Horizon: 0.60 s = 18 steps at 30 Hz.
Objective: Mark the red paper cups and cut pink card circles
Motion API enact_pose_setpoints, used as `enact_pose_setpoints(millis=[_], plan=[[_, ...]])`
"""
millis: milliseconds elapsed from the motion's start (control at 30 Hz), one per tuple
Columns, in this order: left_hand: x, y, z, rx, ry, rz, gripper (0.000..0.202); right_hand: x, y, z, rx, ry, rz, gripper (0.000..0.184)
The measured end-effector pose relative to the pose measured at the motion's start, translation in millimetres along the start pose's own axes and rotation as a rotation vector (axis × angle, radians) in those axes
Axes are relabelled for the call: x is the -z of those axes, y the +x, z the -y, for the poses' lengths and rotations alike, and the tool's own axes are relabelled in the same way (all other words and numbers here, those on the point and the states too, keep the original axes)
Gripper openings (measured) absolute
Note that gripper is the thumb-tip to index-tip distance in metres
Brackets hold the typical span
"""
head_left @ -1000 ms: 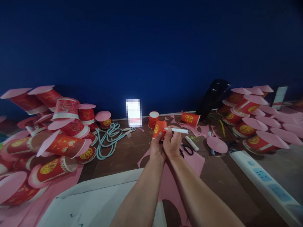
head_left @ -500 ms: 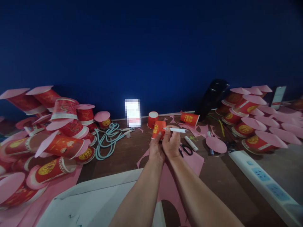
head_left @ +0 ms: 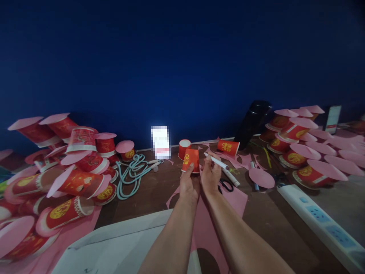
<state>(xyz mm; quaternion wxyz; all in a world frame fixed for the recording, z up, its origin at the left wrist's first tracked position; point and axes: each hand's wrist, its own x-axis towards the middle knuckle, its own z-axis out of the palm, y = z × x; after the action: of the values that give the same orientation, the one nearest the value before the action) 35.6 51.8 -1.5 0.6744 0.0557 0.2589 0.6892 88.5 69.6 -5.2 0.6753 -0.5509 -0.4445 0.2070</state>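
Observation:
My left hand [head_left: 188, 184] is closed around the lower part of a red paper cup [head_left: 190, 160] with gold characters, its narrow end up. Just to the right, my right hand [head_left: 210, 176] grips a slim white pen [head_left: 217, 161], which slants down to the right; its upper left end is apart from the cup. Behind the held cup stands another red paper cup [head_left: 184, 149], mouth up. A third red cup [head_left: 228, 147] lies on its side farther right. Black-handled scissors [head_left: 226, 185] and a white tube [head_left: 231, 178] lie beside my right hand on pink paper [head_left: 238, 196].
Red cups with pink discs [head_left: 76, 182] are piled at left, and more [head_left: 302, 152] at right. A pale blue cord [head_left: 134, 173], a lit phone [head_left: 161, 141], a black bottle [head_left: 252, 123], a pink disc [head_left: 261, 178] and a power strip [head_left: 319, 217] surround the work area.
The pen has come away from the cup and now tilts more steeply. My right hand has drawn slightly apart from my left, and the cup stands more upright. The view has shifted slightly.

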Motion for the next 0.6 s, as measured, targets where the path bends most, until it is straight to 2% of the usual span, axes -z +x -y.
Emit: enact_pose_setpoints(millis=[133, 267, 367, 600], plan=[[0.0, 0, -1, 0.030, -0.011, 0.024, 0.025, -1, -1, 1, -0.018, 0.023, 0.028, 0.037], [-0.6, 0, -2, -0.010, 0.006, 0.025, 0.030, -1, -3, 5, 0.004, -0.002, 0.017, 0.035], [-0.1, 1, -2, -0.024, 0.023, 0.020, 0.030, -1, -4, 5, 0.074, -0.069, -0.015, 0.032], [5.5, 7, 1, -0.067, 0.051, 0.020, 0.036, -3, -6, -6, 0.240, -0.193, 0.038, 0.034]])
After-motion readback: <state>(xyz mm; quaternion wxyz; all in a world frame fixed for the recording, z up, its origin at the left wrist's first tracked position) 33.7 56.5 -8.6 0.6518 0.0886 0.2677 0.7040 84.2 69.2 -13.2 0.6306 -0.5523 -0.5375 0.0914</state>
